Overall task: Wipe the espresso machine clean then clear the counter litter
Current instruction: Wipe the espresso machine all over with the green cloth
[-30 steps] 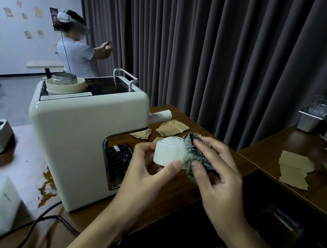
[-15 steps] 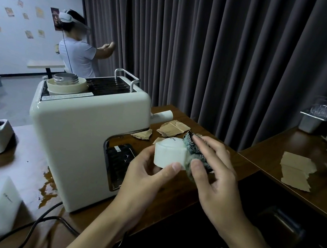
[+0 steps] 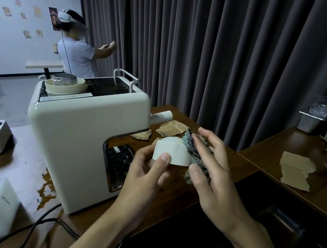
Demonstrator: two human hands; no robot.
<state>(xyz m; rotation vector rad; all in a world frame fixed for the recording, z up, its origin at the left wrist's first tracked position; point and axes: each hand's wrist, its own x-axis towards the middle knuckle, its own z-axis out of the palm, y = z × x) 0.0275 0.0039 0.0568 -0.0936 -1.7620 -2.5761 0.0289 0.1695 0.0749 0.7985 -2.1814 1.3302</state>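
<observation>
While left hand [image 3: 143,171] grips white cap [image 3: 172,151], lying sideways, cloth [image 3: 193,150] pressed against it

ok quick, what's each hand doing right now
Left hand: closed on the white part.
Right hand: holding the cloth against the part.

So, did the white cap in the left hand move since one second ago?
No, hardly: the white cap sits at the same spot beside the espresso machine; only the right hand shifts its cloth against it.
</observation>
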